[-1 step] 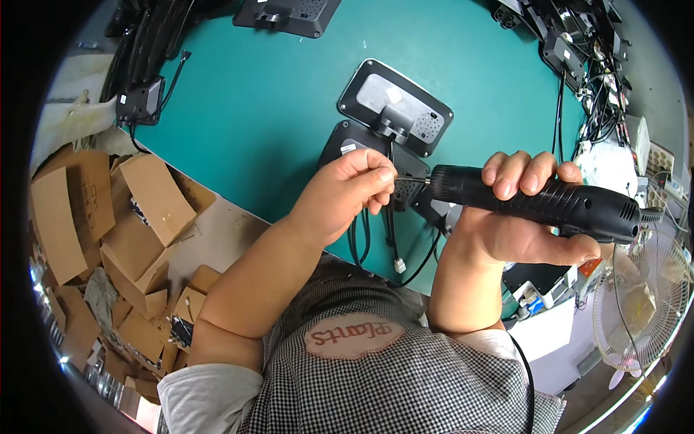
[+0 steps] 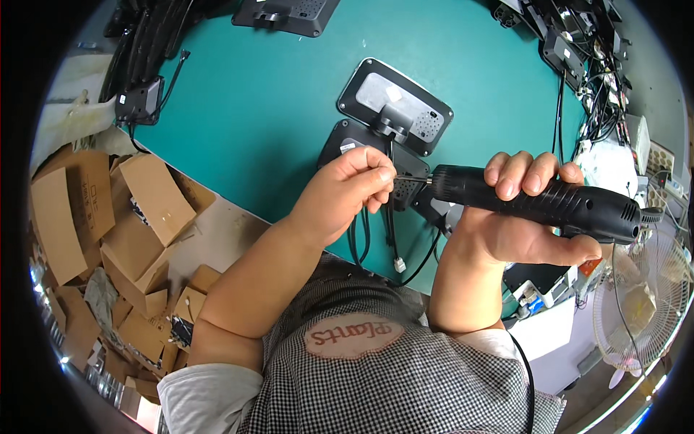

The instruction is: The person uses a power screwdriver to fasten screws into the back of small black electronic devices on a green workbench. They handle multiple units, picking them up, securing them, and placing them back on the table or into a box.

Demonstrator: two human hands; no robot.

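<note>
My right hand [image 2: 499,224] is wrapped round a black electric screwdriver [image 2: 535,199], held level with its thin bit [image 2: 412,179] pointing left. At the bit's tip, the thumb and fingers of my left hand [image 2: 354,181] are pinched together; whether they also hide a screw I cannot tell. Beneath the hands lies a dark panel-shaped device [image 2: 336,145], partly covered by my left hand. Just beyond it, a similar black device [image 2: 394,98] rests back side up, with a bracket at its middle. Black cables [image 2: 392,224] run from there toward me, one ending in a white connector [image 2: 399,265].
Another black device [image 2: 285,16] lies at the far edge of the green table [image 2: 267,94]. Black units and cables [image 2: 141,101] hang at the left corner; tangled wires [image 2: 596,108] crowd the right. Cardboard boxes [image 2: 144,239] fill the floor at left. A fan [image 2: 636,304] stands at lower right.
</note>
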